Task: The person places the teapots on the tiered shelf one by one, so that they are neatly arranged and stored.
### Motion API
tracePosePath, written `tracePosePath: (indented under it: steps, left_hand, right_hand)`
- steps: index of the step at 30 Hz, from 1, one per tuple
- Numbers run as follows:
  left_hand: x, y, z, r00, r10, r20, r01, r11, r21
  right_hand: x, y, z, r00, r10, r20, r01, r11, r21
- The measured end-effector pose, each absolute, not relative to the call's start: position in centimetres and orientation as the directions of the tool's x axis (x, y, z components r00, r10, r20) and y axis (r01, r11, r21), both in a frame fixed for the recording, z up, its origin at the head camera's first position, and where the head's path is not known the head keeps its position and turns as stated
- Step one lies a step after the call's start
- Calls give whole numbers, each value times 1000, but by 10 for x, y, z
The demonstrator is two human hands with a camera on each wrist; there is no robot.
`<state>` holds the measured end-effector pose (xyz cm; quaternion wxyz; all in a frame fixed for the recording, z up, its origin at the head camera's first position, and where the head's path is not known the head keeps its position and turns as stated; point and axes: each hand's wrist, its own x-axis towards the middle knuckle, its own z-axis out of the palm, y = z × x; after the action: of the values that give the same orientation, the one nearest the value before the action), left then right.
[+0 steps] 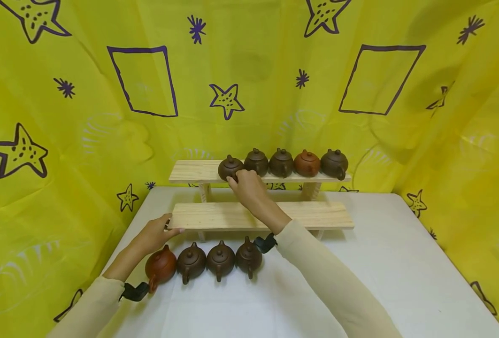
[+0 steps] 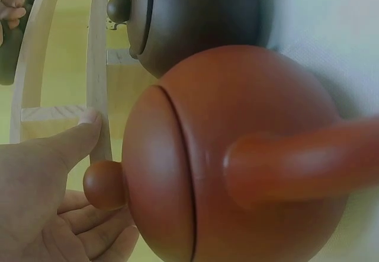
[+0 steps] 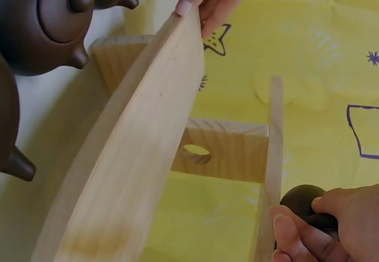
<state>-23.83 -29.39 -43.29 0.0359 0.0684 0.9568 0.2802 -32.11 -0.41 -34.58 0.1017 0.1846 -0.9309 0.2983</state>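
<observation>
My right hand (image 1: 251, 188) grips a dark brown teapot (image 1: 229, 166) by its handle side, at the left of the row on the upper wooden shelf (image 1: 192, 172). Its fingers curl round the handle side in the right wrist view, hiding much of it. My left hand (image 1: 155, 234) holds the left end of the lower wooden shelf (image 1: 215, 217), thumb on the front edge and fingers behind. Right below that hand, on the table, stands a reddish-brown teapot (image 1: 161, 265), large in the left wrist view. Its handle points toward me.
Beside the gripped teapot stand dark teapots (image 1: 281, 163) and one reddish teapot (image 1: 307, 164). Three dark teapots (image 1: 221, 259) line up on the white-covered table (image 1: 359, 272) before the lower shelf. Yellow patterned cloth (image 1: 257, 103) surrounds the table at the back and sides.
</observation>
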Motion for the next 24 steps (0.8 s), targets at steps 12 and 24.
tracePosePath:
  steps: [12, 24]
  left_hand:
    - [-240, -293, -435, -988, 154, -25, 115, 829, 547]
    - [-240, -293, -434, -988, 150, -33, 109, 837, 537]
  right_hand:
    - [-338, -18, -342, -933, -251, 258, -353, 777, -522]
    - [-313, -6, -341, -933, -338, 123, -358, 837, -413]
